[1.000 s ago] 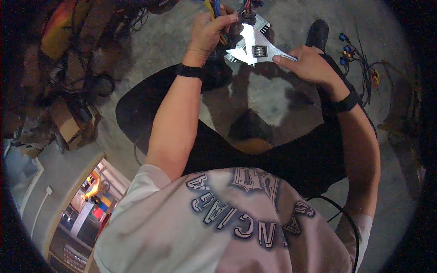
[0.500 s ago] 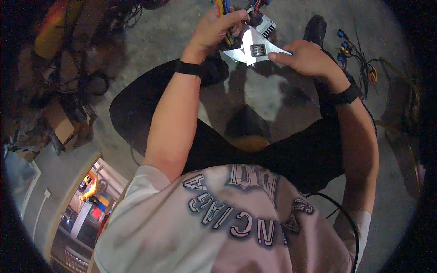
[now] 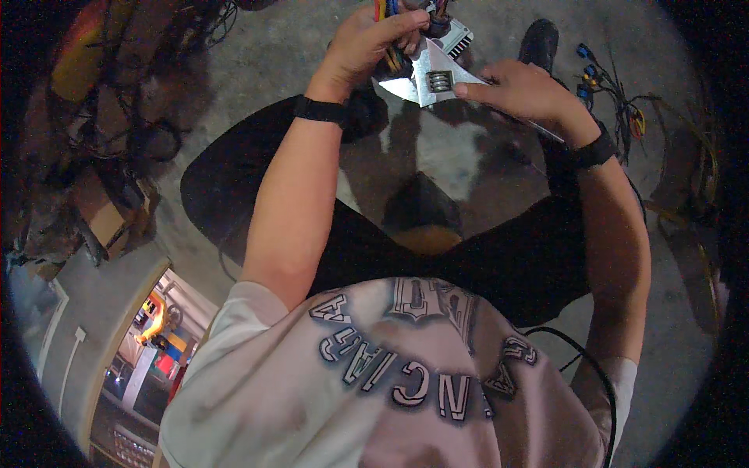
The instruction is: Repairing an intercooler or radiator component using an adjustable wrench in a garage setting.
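Note:
My right hand (image 3: pixel 524 95) is closed round the handle of a silver adjustable wrench (image 3: pixel 427 87), its thumb near the adjusting screw. The wrench's wide jaw end points toward my left hand (image 3: pixel 365 45). That hand grips a bundle of coloured wires (image 3: pixel 381 11), yellow, blue and red among them, near the upper edge. Beside its fingers is a pale connector (image 3: pixel 459 36) with a row of dark slots. The wrench head sits against or just below the wires; whether its jaws touch them I cannot tell.
Loose wires with blue and yellow plugs (image 3: pixel 591 76) lie on the concrete floor at the right. Dark cables and scrap (image 3: pixel 117 140) are heaped at the left, with a cardboard piece (image 3: pixel 105 214). My black shoe (image 3: pixel 540 45) is beyond my right hand.
The wrench and my right hand have shifted slightly left and up, and more of the handle shows below the palm. My left hand still grips the wires.

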{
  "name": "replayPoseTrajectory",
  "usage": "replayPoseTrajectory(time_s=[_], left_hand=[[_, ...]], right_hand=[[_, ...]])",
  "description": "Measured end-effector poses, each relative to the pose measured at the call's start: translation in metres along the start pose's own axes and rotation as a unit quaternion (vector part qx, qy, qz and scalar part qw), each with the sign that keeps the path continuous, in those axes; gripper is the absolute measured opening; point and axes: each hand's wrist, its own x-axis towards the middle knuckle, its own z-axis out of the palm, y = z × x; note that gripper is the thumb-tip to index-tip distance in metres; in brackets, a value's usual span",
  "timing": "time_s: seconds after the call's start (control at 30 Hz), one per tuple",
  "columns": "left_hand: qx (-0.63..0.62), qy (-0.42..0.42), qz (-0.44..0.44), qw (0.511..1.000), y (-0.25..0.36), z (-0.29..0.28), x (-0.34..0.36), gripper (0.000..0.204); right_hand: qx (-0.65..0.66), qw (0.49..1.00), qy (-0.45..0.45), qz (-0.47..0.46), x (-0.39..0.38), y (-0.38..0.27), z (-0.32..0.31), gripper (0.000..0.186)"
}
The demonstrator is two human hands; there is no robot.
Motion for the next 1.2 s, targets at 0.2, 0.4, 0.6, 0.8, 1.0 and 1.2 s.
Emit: replayPoseTrajectory(time_s=[0.2, 0.4, 0.6, 0.8, 1.0, 1.2], left_hand=[[-0.107, 0.041, -0.037, 0.993, -0.001, 0.008, -0.002, 0.031], [-0.023, -0.006, -0.007, 1.000, -0.003, -0.006, -0.002, 0.031], [-0.119, 0.016, -0.034, 0.992, 0.003, 0.006, -0.008, 0.031], [-0.038, 0.018, -0.068, 0.997, -0.003, 0.003, -0.002, 0.037], [-0.084, -0.019, -0.059, 0.995, -0.007, -0.003, 0.001, 0.039], [-0.047, -0.023, -0.137, 0.989, 0.006, -0.010, 0.004, 0.040]], right_hand=[[0.049, 0.996, -0.027, 0.065, 0.014, -0.015, 0.002, 0.079], [0.054, 0.995, 0.084, 0.022, 0.013, -0.020, 0.016, 0.085], [0.001, 0.994, 0.096, 0.054, 0.016, -0.013, 0.023, 0.082], [0.007, 0.994, 0.073, 0.076, 0.025, 0.018, 0.031, 0.071], [0.064, 0.994, 0.049, 0.071, 0.027, 0.010, 0.029, 0.071], [0.012, 0.990, 0.052, 0.127, 0.033, 0.006, 0.028, 0.075]])
